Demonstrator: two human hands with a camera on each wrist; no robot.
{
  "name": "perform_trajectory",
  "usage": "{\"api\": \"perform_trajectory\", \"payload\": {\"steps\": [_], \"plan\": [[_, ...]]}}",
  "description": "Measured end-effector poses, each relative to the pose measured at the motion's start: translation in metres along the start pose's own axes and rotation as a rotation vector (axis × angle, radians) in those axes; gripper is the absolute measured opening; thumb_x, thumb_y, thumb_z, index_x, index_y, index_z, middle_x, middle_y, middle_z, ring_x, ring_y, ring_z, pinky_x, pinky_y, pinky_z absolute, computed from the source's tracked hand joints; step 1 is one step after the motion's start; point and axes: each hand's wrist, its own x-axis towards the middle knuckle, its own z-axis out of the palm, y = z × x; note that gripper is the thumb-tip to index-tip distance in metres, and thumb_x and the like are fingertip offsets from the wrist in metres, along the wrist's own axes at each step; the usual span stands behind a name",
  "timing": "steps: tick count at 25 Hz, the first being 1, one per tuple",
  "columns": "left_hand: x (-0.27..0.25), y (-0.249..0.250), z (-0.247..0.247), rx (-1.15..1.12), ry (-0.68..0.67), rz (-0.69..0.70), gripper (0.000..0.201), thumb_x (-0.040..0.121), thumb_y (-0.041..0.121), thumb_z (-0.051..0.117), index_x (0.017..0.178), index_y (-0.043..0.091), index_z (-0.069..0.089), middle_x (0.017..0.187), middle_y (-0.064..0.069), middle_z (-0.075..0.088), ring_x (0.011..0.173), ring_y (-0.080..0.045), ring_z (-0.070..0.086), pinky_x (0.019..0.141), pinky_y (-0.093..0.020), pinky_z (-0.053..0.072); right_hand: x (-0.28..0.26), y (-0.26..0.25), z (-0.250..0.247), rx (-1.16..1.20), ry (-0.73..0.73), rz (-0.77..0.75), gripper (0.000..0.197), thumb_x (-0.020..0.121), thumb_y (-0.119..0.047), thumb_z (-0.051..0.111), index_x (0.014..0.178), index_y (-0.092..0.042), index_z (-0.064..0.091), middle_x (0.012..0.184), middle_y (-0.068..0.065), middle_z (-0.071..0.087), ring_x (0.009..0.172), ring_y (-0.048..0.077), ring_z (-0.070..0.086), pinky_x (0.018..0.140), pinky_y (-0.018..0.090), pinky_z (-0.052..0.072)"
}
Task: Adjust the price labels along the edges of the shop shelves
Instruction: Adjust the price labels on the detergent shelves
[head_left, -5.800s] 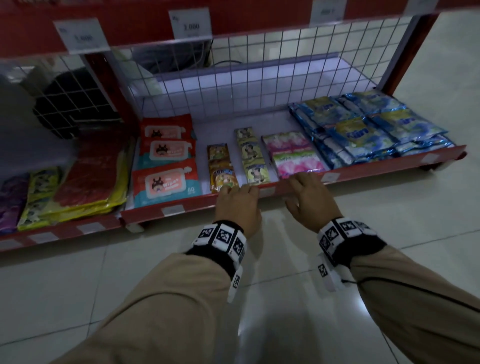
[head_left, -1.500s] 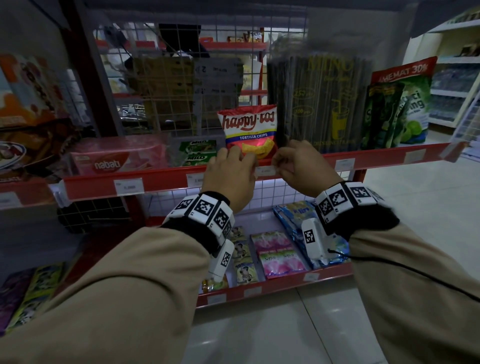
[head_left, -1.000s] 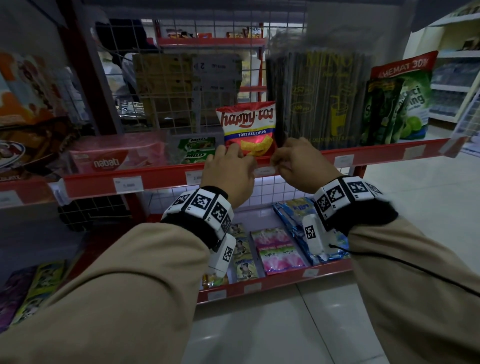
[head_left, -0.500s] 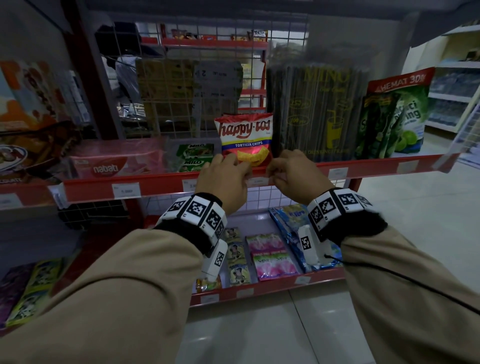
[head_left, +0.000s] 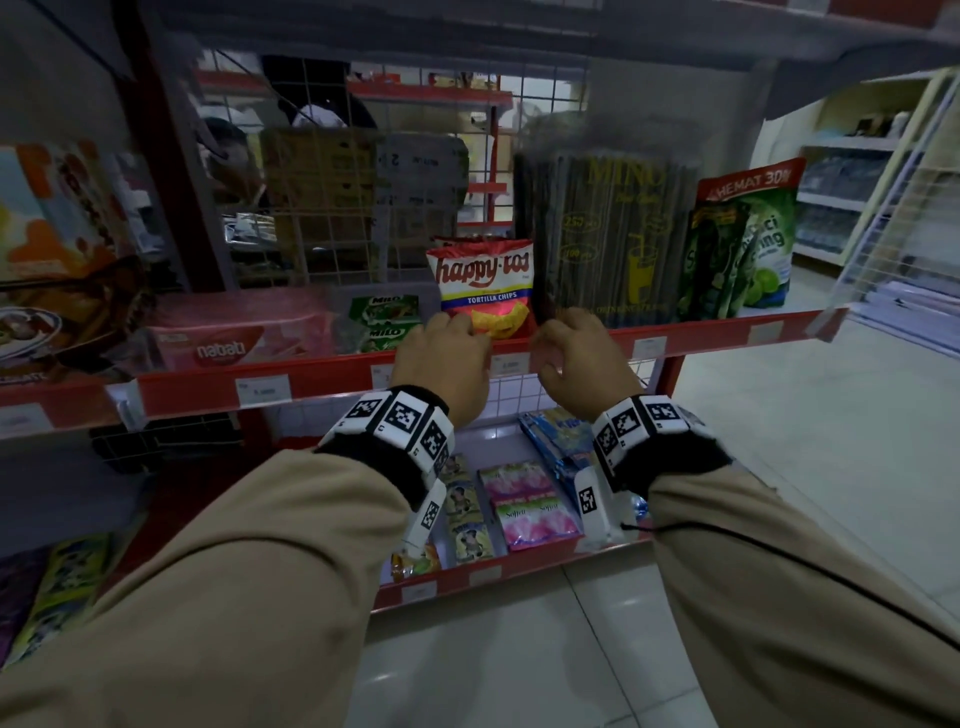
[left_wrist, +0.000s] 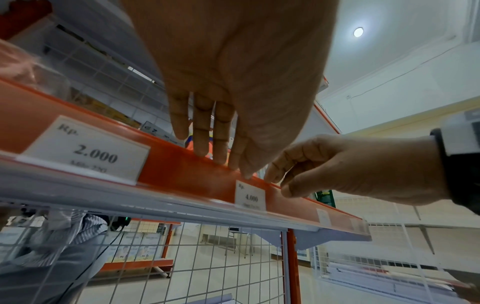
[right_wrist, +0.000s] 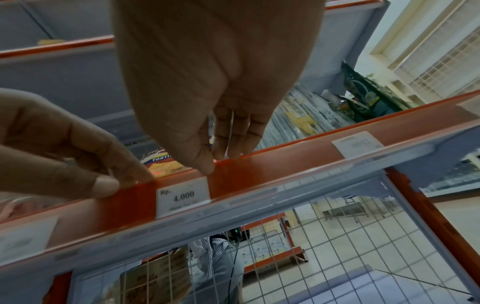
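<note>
I read "Rp. 4.000" on the middle label (right_wrist: 183, 196), "2.000" on the left label (left_wrist: 88, 151) — "happy-tos" on the bag (head_left: 483, 280).

left hand (head_left: 441, 358), right hand (head_left: 582, 358) risen: bottom shelf (head_left: 493, 574) to 4.000 label (right_wrist: 183, 197)

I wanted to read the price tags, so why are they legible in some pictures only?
Head view: dim and far, so the price tag is a pale smudge, the straw pack blurred. Left wrist view: close, brighter, it reads 4.000; ceiling lamp glares. Right wrist view: readable too; shelf edge looks tilted.
</note>
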Motion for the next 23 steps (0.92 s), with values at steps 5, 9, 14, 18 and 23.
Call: {"api": "perform_trajectory", "payload": {"steps": [5, 9, 14, 18, 23], "plan": [[0.008, -0.009, -0.006, -0.020, 0.005, 0.097, 0.026, 0.091, 0.032, 0.050, 0.110, 0.019, 0.062, 0.112, -0.004, 0.060, 0.104, -0.027, 0.052, 0.088, -0.040, 0.040, -0.010, -0.001, -0.001, 0.036, -0.037, 0.138, 0.024, 0.084, -0.013, 0.061, 0.107, -0.014, 0.063, 0.105, 0.010, 0.053, 0.104, 0.027, 0.049, 0.085, 0.034, 0.041], [0.010, -0.006, -0.006, -0.059, -0.012, 0.155, 0.030, 0.091, 0.035, 0.050, 0.112, 0.018, 0.063, 0.116, -0.005, 0.057, 0.109, -0.028, 0.050, 0.089, -0.041, 0.041, -0.017, 0.010, -0.007, 0.029, -0.034, 0.238, 0.023, 0.085, -0.017, 0.062, 0.108, -0.014, 0.063, 0.112, 0.008, 0.056, 0.105, 0.026, 0.053, 0.082, 0.031, 0.042], [0.018, 0.026, 0.001, -0.091, -0.049, 0.200, 0.032, 0.091, 0.039, 0.050, 0.114, 0.019, 0.062, 0.121, -0.005, 0.054, 0.112, -0.028, 0.047, 0.090, -0.041, 0.040, -0.030, 0.050, -0.018, 0.023, 0.029, 0.288, 0.024, 0.082, -0.013, 0.063, 0.106, -0.012, 0.064, 0.109, 0.010, 0.058, 0.096, 0.028, 0.057, 0.077, 0.030, 0.042], [0.028, 0.063, 0.015, -0.070, 0.000, 0.182, 0.034, 0.091, 0.042, 0.050, 0.114, 0.020, 0.061, 0.114, -0.004, 0.052, 0.110, -0.026, 0.045, 0.089, -0.040, 0.040, -0.038, 0.099, -0.019, 0.020, 0.102, 0.296, 0.030, 0.079, -0.008, 0.061, 0.109, -0.012, 0.064, 0.107, 0.011, 0.058, 0.098, 0.030, 0.055, 0.074, 0.028, 0.039], [0.057, 0.114, 0.032, -0.085, 0.089, 0.135, 0.035, 0.084, 0.028, 0.055, 0.117, 0.018, 0.059, 0.121, -0.003, 0.047, 0.113, -0.024, 0.041, 0.093, -0.037, 0.036, -0.037, 0.164, -0.020, 0.037, 0.098, 0.220, 0.041, 0.079, -0.012, 0.065, 0.120, -0.013, 0.057, 0.113, 0.015, 0.053, 0.108, 0.034, 0.049, 0.081, 0.037, 0.043]]}}
